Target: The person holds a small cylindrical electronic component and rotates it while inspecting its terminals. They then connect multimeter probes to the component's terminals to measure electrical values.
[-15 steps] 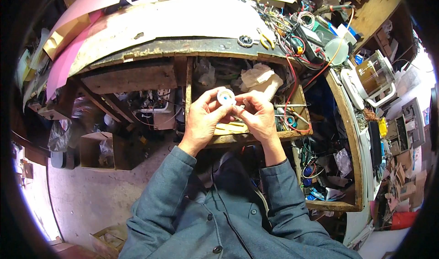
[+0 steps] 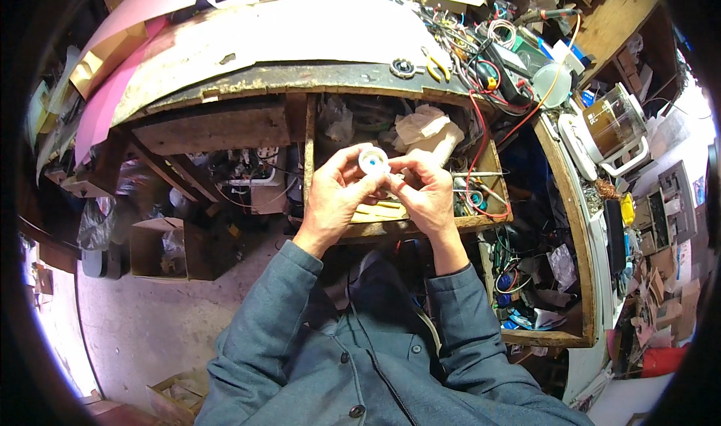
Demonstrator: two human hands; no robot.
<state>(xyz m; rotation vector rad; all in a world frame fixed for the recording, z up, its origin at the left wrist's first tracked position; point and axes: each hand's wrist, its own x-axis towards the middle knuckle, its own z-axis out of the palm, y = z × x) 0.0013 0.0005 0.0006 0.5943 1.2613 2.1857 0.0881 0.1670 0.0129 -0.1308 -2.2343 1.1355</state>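
Note:
A small round white part (image 2: 373, 160) with a blue spot in its middle sits between my hands, above an open wooden drawer. Thumb and fingers of my left hand (image 2: 335, 193) are closed on its left and lower side. My right hand (image 2: 422, 193) is pinched at the part's lower right edge, its fingertips close together; whether they hold a separate small piece I cannot make out. Beneath the hands, the drawer (image 2: 461, 222) holds a crumpled cream cloth or paper (image 2: 426, 129) and some yellow strips (image 2: 378, 212).
Beyond the drawer runs a workbench with a large white sheet (image 2: 300, 39). On it lie yellow-handled pliers (image 2: 437, 65), a round black part (image 2: 403, 67) and tangled test leads (image 2: 492, 80). A brown-and-white jug-like appliance (image 2: 612, 129) stands at right. A cardboard box (image 2: 158, 249) sits on the floor at left.
The round white part has shifted and tilted very slightly in my fingers. Both hands stay in almost the same place.

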